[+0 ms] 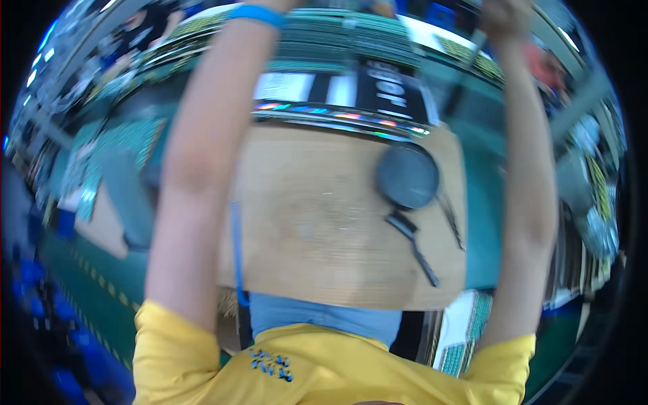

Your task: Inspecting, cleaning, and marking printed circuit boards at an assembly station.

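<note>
Both arms stretched way out over the pale wooden bench, nothing on it being handled yet

The round dark grey frying pan sits untouched at the bench's far right with a black long-handled utensil just below it. Right hand looks closed on a thin dark rod up top; the left hand is cut off past the blue wristband, so can't tell its grip.

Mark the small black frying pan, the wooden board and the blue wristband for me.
small black frying pan (407, 177): head view, middle of its round dark bowl.
wooden board (310, 223): head view, bare middle of its top face.
blue wristband (256, 13): head view, on the band around the left wrist.
</note>
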{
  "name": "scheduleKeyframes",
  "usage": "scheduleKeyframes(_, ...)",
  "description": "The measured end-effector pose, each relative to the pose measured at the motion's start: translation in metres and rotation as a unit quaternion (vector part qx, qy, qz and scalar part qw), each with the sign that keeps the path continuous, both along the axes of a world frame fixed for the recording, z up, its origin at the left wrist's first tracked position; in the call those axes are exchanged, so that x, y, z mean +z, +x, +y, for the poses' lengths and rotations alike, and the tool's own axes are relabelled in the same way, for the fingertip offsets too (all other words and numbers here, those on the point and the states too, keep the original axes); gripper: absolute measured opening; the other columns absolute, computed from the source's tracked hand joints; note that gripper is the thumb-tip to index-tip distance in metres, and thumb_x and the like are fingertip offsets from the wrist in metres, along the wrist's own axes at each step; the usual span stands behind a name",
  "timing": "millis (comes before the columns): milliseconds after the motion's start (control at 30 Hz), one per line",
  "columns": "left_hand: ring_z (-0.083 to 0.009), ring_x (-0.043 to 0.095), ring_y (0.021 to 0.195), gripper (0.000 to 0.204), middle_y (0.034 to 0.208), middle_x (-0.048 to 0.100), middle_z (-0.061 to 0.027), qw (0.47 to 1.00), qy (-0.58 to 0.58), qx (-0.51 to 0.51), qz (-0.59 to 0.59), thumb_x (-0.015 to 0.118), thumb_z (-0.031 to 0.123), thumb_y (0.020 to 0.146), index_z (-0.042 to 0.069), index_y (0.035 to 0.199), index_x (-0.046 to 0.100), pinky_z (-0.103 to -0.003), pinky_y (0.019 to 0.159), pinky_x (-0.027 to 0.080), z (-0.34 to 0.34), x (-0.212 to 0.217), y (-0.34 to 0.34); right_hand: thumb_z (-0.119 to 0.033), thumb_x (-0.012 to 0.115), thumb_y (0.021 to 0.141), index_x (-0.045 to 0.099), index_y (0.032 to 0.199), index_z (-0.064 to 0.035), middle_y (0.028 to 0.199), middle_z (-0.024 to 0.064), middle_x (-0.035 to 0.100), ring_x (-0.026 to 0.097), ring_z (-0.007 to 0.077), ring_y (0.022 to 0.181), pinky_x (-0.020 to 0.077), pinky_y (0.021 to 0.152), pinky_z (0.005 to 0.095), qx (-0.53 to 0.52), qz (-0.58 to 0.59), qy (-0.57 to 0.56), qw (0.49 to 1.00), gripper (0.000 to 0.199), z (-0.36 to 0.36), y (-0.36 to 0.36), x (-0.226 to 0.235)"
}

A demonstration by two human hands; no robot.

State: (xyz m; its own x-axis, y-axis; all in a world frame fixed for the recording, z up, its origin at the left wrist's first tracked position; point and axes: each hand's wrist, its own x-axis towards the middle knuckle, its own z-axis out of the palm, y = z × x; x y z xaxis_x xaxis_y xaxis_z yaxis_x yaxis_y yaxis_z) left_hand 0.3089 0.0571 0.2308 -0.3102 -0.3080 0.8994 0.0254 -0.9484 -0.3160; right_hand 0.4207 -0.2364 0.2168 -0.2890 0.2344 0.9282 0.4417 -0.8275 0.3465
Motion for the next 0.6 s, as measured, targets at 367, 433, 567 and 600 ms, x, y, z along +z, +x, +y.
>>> scheduleKeyframes(367, -0.0376, 0.063, 0.083, 0.021, 0.088, 0.067, -0.0186, 0.996, -0.059, 0.04, 0.049, 0.061, 0.022, 0.098, 0.004, 0.093, 0.07, -0.047, 0.078, 0.049, 0.0, -0.013, 0.004, -0.024, 0.055, 0.1, 0.066, 0.105, -0.0045, 0.099, 0.0171, 0.066, 0.061, 0.038, 0.095, 0.0447, 0.089, 0.0472, 0.161, -0.015, 0.012, 0.987, 0.023, 0.017, -0.016, -0.004)
scheduleKeyframes(433, -0.0385, 0.058, 0.077, 0.026, 0.081, 0.06, -0.0186, 0.999, -0.038, 0.019, 0.019, 0.058, 0.024, 0.099, 0.003, 0.084, 0.063, -0.049, 0.074, 0.046, 0.001, -0.008, 0.011, -0.024, 0.055, 0.1, 0.066, 0.105, -0.0046, 0.1, 0.017, 0.066, 0.061, 0.0378, 0.095, 0.0447, 0.089, 0.0471, 0.165, -0.019, 0.014, 0.986, 0.023, 0.018, -0.017, -0.004)
scheduleKeyframes(567, -0.0384, 0.056, 0.077, 0.028, 0.08, 0.054, -0.0182, 0.999, -0.023, 0.029, 0.029, 0.058, 0.029, 0.097, 0.003, 0.087, 0.054, -0.049, 0.075, 0.045, 0.013, -0.006, 0.018, -0.023, 0.056, 0.099, 0.066, 0.106, -0.005, 0.101, 0.0165, 0.066, 0.061, 0.0373, 0.096, 0.0446, 0.09, 0.0475, 0.16, -0.014, 0.013, 0.987, 0.021, 0.013, -0.028, -0.001)
scheduleKeyframes(600, -0.0365, 0.063, 0.089, 0.03, 0.093, 0.063, -0.0176, 0.991, -0.047, 0.084, 0.091, 0.065, 0.032, 0.095, 0.006, 0.109, 0.058, -0.047, 0.083, 0.05, 0.029, -0.003, 0.011, -0.023, 0.057, 0.099, 0.066, 0.106, -0.005, 0.101, 0.0162, 0.066, 0.061, 0.037, 0.096, 0.0446, 0.091, 0.0477, 0.016, 0.063, 0.017, 0.998, 0.021, 0.02, -0.047, 0.006)
